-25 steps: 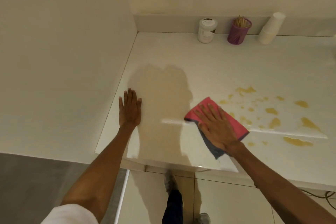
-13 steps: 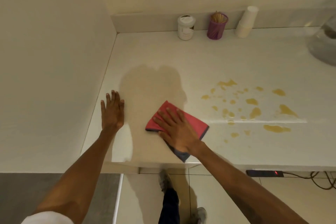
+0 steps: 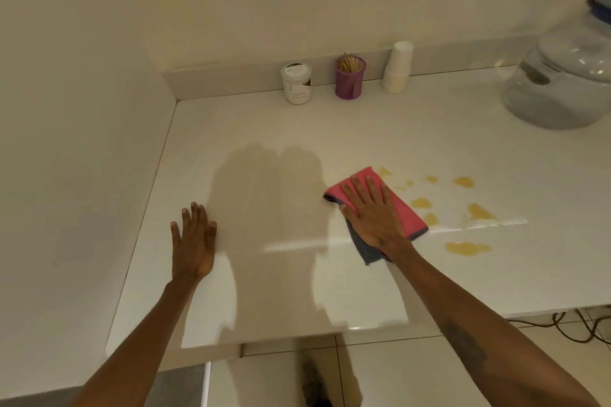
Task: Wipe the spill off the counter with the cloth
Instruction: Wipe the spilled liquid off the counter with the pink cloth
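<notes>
Most of spill [image 3: 468,248] left: yellow blots from 1 to 4 o'clock of cloth [image 3: 401,208], on counter [image 3: 363,129]. Right hand [image 3: 373,218] flat, fingers spread, pressing cloth at spill's near-left edge. Left hand [image 3: 193,246] open, empty, at 9 o'clock, well apart. Wiping barely begun, by the look.

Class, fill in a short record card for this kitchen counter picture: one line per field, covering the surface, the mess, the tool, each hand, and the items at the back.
Surface: white counter
Mess: yellowish spill, several patches, to the right of the cloth
Tool: pink cloth, flat on the counter
Right hand: palm pressed on the cloth, fingers spread
Left hand: open, flat over bare counter
Back wall items: white jar, purple toothpick holder, stacked white cups
</notes>
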### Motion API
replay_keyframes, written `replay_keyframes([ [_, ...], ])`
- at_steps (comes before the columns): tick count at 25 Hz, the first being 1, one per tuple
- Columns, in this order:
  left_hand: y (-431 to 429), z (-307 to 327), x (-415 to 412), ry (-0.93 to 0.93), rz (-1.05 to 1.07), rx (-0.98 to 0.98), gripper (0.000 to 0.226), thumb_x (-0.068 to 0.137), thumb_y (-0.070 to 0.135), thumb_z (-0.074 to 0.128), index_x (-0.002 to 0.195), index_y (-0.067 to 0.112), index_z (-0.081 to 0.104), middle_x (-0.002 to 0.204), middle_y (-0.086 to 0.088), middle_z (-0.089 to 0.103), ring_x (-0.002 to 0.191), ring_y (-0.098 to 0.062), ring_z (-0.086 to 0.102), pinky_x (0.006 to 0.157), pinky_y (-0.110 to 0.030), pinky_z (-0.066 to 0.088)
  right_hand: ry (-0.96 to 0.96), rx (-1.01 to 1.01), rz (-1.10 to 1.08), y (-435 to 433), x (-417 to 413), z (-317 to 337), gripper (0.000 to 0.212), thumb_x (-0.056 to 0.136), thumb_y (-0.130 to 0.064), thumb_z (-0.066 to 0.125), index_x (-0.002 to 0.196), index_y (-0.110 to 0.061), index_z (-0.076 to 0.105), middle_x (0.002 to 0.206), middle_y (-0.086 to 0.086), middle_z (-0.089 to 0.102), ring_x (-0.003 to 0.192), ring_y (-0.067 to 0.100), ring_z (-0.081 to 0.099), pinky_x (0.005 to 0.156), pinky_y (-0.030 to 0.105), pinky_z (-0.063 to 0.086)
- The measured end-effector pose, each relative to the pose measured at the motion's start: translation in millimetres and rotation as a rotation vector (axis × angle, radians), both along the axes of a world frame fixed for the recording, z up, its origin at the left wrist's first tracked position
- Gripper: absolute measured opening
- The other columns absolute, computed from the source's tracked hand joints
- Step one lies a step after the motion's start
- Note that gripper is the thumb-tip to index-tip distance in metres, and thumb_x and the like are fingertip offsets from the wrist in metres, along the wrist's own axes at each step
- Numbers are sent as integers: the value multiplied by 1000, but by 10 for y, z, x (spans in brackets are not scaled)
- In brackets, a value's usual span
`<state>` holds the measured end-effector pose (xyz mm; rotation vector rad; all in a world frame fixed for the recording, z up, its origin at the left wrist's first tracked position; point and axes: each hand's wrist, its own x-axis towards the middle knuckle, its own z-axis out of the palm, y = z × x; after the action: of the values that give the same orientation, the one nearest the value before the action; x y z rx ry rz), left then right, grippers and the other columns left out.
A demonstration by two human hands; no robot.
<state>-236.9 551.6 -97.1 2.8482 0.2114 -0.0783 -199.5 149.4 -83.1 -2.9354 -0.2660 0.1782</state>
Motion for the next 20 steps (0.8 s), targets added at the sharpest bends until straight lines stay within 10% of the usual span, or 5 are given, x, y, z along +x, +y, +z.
replay_keyframes([
  [7,-113,5,43,-19,69,32,68,103,48,5,158,9,0,168,-8,-3,155,-22,-7,126,-46,-5,-54,-30,310,478,-256,-95,56,105,-51,15,158,-32,16,167,-2,12,156,26,2,124,50,6],
  [16,-202,-12,136,-17,84,28,70,104,51,12,159,10,-1,168,-7,-3,155,-20,-6,127,-46,-2,8,0,-155,-483,669,-27,82,95,-58,-16,159,-18,15,167,14,12,154,37,6,124,56,9],
  [20,-19,17,156,-18,80,16,77,99,61,2,159,11,-1,167,-5,-4,155,-19,-7,126,-43,-5,14,85,-183,177,1083,69,76,95,-62,7,156,-21,26,165,13,23,153,38,14,124,54,6],
])
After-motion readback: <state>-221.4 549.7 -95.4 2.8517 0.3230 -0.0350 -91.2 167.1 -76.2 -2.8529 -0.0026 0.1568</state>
